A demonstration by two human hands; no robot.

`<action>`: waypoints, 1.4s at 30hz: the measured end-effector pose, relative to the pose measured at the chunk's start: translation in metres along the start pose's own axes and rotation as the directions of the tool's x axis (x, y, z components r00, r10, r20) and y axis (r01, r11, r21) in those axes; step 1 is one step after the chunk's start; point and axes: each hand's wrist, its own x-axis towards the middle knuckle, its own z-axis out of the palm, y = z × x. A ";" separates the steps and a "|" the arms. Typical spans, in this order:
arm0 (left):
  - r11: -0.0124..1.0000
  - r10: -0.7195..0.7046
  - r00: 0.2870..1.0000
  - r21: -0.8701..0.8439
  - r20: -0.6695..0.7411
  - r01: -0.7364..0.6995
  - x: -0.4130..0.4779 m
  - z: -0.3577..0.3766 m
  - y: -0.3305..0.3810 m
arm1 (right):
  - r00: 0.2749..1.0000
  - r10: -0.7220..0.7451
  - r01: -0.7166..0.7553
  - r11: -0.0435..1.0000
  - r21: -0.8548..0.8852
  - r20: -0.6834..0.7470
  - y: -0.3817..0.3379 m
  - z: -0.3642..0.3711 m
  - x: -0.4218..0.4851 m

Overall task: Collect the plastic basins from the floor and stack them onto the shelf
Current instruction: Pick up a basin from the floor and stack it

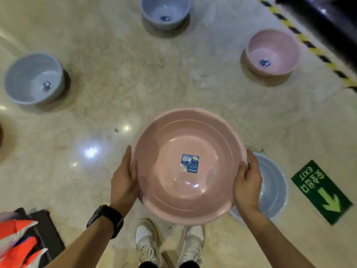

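Observation:
I hold a large pink plastic basin (190, 138) with a blue label inside, lifted above the marble floor in front of my feet. My left hand (123, 178) grips its left rim and my right hand (248, 182) grips its right rim. A pale blue basin (274, 190) sits on the floor just under and right of the held one, partly hidden by my right hand. Further off stand a grey-blue basin (32, 78) at left, another grey-blue basin (166, 10) at top centre, and a pink basin (272, 52) at upper right. No shelf is in view.
Yellow-black hazard tape (309, 43) runs diagonally at upper right beside a dark barrier (324, 18). A green exit floor sign (320, 190) lies at right. A black mat with orange-white items (21, 238) occupies the lower left. My white shoes (168, 242) are below the basin.

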 end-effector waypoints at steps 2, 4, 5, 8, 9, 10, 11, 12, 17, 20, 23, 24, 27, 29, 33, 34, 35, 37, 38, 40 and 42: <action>0.998 0.061 0.997 -0.003 -0.039 -0.061 -0.019 -0.022 0.058 | 0.999 -0.007 0.009 0.999 0.035 -0.048 -0.047 -0.046 -0.008; 0.994 0.102 0.994 -0.028 -0.042 -0.103 -0.044 -0.047 0.116 | 0.996 0.016 -0.010 0.997 0.072 -0.087 -0.095 -0.097 -0.024; 0.992 0.117 0.992 -0.045 -0.044 -0.119 -0.059 -0.060 0.144 | 0.994 0.036 -0.027 0.996 0.090 -0.102 -0.116 -0.123 -0.034; 0.978 0.172 0.984 -0.109 -0.048 -0.176 -0.092 -0.087 0.217 | 0.987 0.050 -0.025 0.987 0.161 -0.153 -0.166 -0.185 -0.057; 0.969 0.204 0.978 -0.134 -0.054 -0.209 -0.105 -0.096 0.245 | 0.982 0.046 -0.012 0.983 0.181 -0.186 -0.183 -0.208 -0.065; 0.961 0.221 0.974 -0.158 -0.046 -0.225 -0.116 -0.104 0.270 | 0.976 0.047 -0.005 0.981 0.195 -0.212 -0.198 -0.228 -0.073; 0.952 0.241 0.970 -0.183 -0.038 -0.244 -0.125 -0.110 0.289 | 0.970 0.052 0.001 0.975 0.220 -0.238 -0.209 -0.246 -0.081; 0.942 0.268 0.963 -0.203 -0.029 -0.268 -0.133 -0.114 0.306 | 0.962 0.061 0.006 0.969 0.245 -0.265 -0.218 -0.262 -0.088; 0.907 0.360 0.931 -0.258 0.063 -0.334 -0.142 -0.109 0.373 | 0.902 0.140 0.007 0.941 0.339 -0.408 -0.238 -0.312 -0.108; 0.883 0.432 0.889 -0.268 0.149 -0.385 -0.125 -0.092 0.406 | 0.831 0.231 -0.021 0.922 0.387 -0.506 -0.240 -0.324 -0.109; 0.866 0.485 0.828 -0.286 0.283 -0.410 -0.096 -0.067 0.437 | 0.742 0.328 -0.059 0.901 0.430 -0.585 -0.238 -0.330 -0.099; 0.862 0.498 0.804 -0.289 0.325 -0.418 -0.086 -0.056 0.447 | 0.715 0.340 -0.066 0.903 0.425 -0.611 -0.238 -0.330 -0.094; 0.836 0.548 0.724 -0.277 0.418 -0.473 -0.050 -0.029 0.470 | 0.628 0.392 -0.119 0.902 0.415 -0.672 -0.236 -0.320 -0.084; 0.841 0.535 0.689 -0.235 0.489 -0.487 -0.026 -0.012 0.479 | 0.578 0.450 -0.192 0.886 0.423 -0.681 -0.234 -0.307 -0.077; 0.821 0.509 0.585 -0.151 0.631 -0.551 0.016 0.024 0.487 | 0.526 0.542 -0.313 0.840 0.443 -0.656 -0.221 -0.281 -0.070; 0.816 0.496 0.555 -0.140 0.668 -0.560 0.024 0.037 0.486 | 0.521 0.556 -0.340 0.831 0.440 -0.648 -0.213 -0.275 -0.068; 0.816 0.476 0.527 -0.129 0.704 -0.564 0.031 0.052 0.482 | 0.514 0.572 -0.368 0.820 0.438 -0.639 -0.202 -0.269 -0.067; 0.809 0.448 0.476 -0.117 0.757 -0.576 0.046 0.090 0.466 | 0.499 0.604 -0.420 0.796 0.436 -0.622 -0.168 -0.252 -0.060; 0.807 0.436 0.457 -0.112 0.775 -0.580 0.054 0.112 0.452 | 0.491 0.626 -0.451 0.778 0.438 -0.605 -0.145 -0.240 -0.056; 0.799 0.412 0.426 -0.094 0.805 -0.594 0.069 0.159 0.411 | 0.451 0.688 -0.519 0.721 0.459 -0.569 -0.092 -0.211 -0.050; 0.777 0.396 0.393 -0.075 0.830 -0.624 0.083 0.205 0.361 | 0.389 0.746 -0.579 0.655 0.486 -0.541 -0.033 -0.176 -0.042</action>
